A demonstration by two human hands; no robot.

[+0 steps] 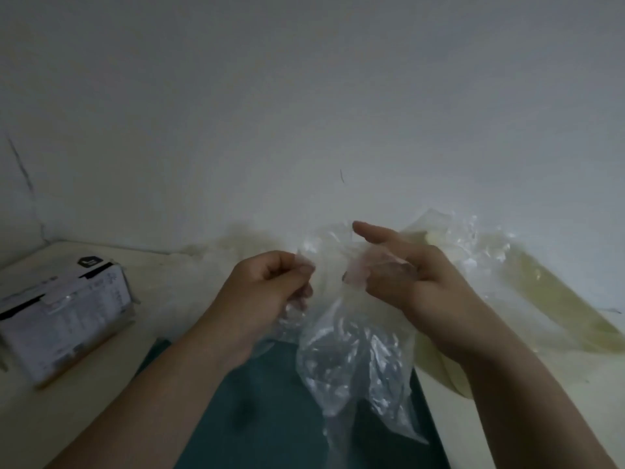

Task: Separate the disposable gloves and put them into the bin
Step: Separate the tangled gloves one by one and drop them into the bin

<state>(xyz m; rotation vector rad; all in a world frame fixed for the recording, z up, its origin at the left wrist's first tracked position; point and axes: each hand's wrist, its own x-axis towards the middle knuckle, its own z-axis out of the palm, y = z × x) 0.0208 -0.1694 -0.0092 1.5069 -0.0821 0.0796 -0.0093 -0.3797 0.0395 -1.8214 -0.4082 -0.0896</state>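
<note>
My left hand [270, 282] and right hand [399, 275] each pinch the gloves [351, 353], which hang long-axis down directly above the bin [270, 418].

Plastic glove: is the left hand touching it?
Touching. The head view shows the left hand pinching the plastic glove by its upper edge between curled fingers, with no gap.

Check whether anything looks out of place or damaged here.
A clump of clear plastic lies on the table beyond the held gloves, outside the bin. A thin crack runs down the wall at left.
</note>
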